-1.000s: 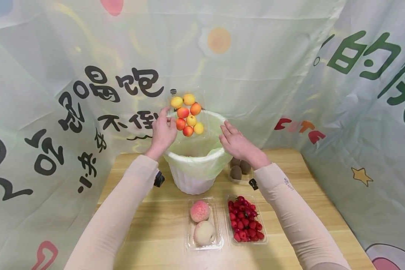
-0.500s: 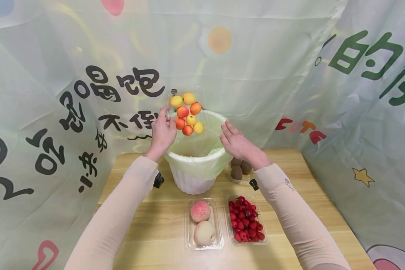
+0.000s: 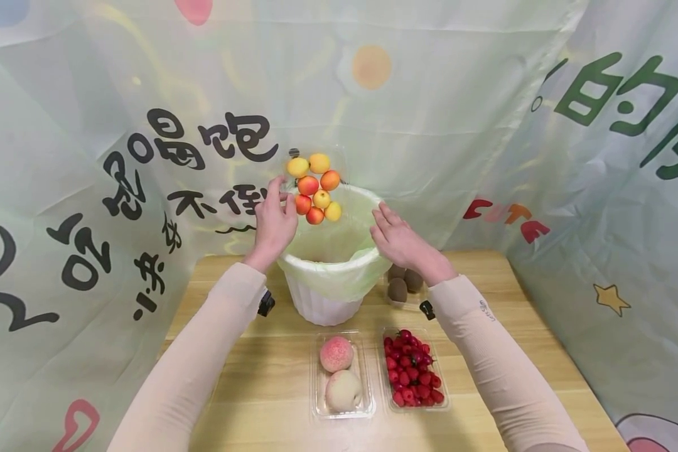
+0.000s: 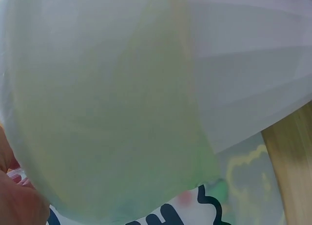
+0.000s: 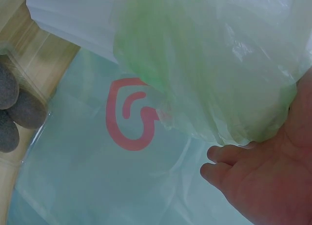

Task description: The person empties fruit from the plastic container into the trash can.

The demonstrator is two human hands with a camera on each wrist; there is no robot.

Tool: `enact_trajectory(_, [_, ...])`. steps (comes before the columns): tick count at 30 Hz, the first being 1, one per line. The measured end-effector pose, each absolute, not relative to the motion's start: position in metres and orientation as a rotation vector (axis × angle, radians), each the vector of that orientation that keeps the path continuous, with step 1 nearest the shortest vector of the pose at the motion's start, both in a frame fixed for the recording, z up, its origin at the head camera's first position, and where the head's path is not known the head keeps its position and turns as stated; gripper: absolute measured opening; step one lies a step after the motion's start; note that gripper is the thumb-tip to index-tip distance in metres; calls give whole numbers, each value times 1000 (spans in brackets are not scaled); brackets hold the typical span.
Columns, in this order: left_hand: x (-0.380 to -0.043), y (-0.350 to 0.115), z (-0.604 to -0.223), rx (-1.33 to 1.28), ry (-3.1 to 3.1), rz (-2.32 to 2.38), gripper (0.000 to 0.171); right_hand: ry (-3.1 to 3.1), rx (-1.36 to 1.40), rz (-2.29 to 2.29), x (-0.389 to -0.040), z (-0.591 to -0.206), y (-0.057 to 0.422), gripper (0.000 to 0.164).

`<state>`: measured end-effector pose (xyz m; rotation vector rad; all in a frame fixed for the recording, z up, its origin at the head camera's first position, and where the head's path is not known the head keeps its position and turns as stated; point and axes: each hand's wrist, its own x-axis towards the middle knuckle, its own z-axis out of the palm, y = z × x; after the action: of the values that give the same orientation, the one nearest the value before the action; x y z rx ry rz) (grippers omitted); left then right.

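My left hand (image 3: 275,220) pinches the left edge of a clear plastic fruit box (image 3: 339,169) over the back of a white bin (image 3: 322,304). Several small yellow and red-orange fruits (image 3: 321,199) lie in the box. A pale green bag (image 3: 339,282) lines the bin and folds over its rim; the left wrist view shows the bag (image 4: 107,113) up close, with part of the left hand (image 4: 19,196) at the corner. On the opposite side, my right hand (image 3: 401,238) lies with straight fingers against the bin's right rim, by the bag (image 5: 209,64) in the right wrist view.
On the wooden table (image 3: 260,389), a clear box with two peaches (image 3: 343,389) and another of red berries (image 3: 412,370) stand before the bin. Brown oval fruits (image 3: 397,290) in a clear box are partly behind the right wrist. Printed cloth (image 3: 457,94) surrounds the table.
The fruits and their box have risen very slightly, while the whole head view has shifted a little. Both hands keep their places at the bin.
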<state>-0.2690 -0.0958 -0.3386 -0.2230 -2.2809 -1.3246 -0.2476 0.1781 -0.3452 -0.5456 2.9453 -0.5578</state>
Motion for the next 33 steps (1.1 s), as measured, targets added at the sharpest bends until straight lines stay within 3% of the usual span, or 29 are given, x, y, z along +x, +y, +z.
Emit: enact_trajectory(33, [-267, -96, -343, -263, -2240, -1252, 38, 2944, -544, -565, -247, -345, 179, 68])
